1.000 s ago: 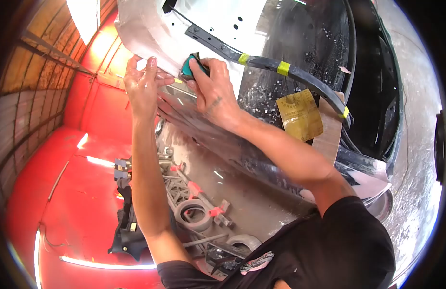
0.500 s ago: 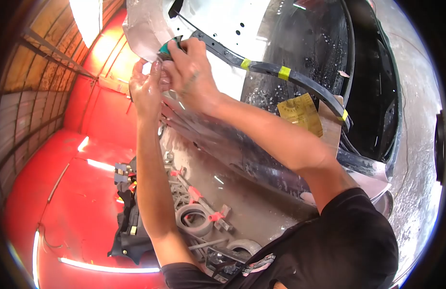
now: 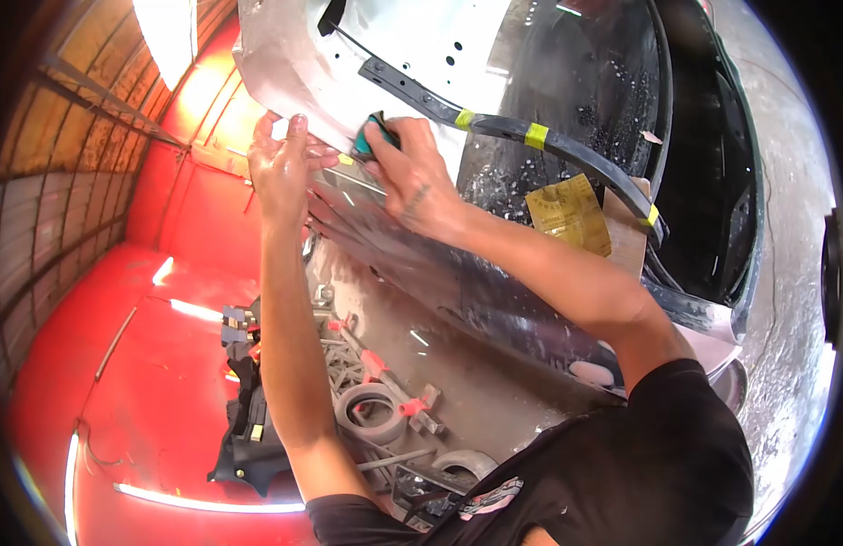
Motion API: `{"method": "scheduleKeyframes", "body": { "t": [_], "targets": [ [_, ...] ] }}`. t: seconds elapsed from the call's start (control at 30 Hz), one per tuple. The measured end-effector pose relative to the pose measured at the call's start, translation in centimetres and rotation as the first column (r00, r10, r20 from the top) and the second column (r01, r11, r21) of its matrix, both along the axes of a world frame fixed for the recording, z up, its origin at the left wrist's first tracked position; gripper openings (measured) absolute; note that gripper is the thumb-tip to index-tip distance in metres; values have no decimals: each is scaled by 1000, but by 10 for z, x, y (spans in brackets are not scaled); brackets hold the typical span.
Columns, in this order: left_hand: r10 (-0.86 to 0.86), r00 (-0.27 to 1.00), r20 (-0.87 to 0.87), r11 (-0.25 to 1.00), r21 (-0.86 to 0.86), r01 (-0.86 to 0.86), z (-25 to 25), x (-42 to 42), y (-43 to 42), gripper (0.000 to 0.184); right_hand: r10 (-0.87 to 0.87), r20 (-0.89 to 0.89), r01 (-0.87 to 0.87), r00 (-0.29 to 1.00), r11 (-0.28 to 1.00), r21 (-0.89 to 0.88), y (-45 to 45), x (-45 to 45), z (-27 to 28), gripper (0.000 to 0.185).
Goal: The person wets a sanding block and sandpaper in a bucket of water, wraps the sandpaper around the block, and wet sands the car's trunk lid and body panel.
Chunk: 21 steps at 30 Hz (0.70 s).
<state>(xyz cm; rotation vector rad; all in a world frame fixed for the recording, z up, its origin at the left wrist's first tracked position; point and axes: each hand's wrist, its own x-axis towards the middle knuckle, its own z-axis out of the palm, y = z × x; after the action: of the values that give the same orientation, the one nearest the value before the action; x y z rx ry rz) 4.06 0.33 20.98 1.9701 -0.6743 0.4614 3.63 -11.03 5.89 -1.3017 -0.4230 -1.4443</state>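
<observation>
My right hand (image 3: 417,177) grips a teal sanding pad (image 3: 367,138) with a dark sheet around it. The pad rests against the lower edge of a pale car body panel (image 3: 285,55). To the left, my left hand (image 3: 283,175) is beside the same panel's edge, palm up with fingers apart and wet-looking. It holds nothing I can see. Below both hands runs the dark, glossy car side (image 3: 421,246). A black trim strip (image 3: 503,127) with yellow tape crosses the panel to the right of my right hand.
A yellow-brown sandpaper sheet (image 3: 569,214) lies on the car beside a flat tan board (image 3: 626,232). Tyres (image 3: 370,414), a grey stand with red parts (image 3: 385,373) and black trim pieces (image 3: 248,428) are on the floor. A red wall with light strips stands left.
My right hand has moved right and down along the panel edge with the sanding pad, away from my left hand. My left hand has stayed nearly in place, its fingers now more spread.
</observation>
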Motion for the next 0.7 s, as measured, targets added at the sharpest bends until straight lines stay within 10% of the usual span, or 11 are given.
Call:
{"method": "scheduleKeyframes", "body": {
  "t": [0.1, 0.37, 0.7],
  "targets": [
    [-31, 999, 12, 999, -25, 32, 1, 0, -2, 49, -6, 54, 5, 999, 1000, 16, -2, 11, 55, 42],
    [57, 998, 28, 996, 61, -59, 0, -1, 1, 50, 97, -171, -118, 980, 986, -115, -32, -19, -49, 41],
    [50, 998, 34, 994, 96, -53, -4, 1, -1, 52, 15, -107, -16, 994, 1000, -13, -39, -15, -20, 51]
  ]
}}
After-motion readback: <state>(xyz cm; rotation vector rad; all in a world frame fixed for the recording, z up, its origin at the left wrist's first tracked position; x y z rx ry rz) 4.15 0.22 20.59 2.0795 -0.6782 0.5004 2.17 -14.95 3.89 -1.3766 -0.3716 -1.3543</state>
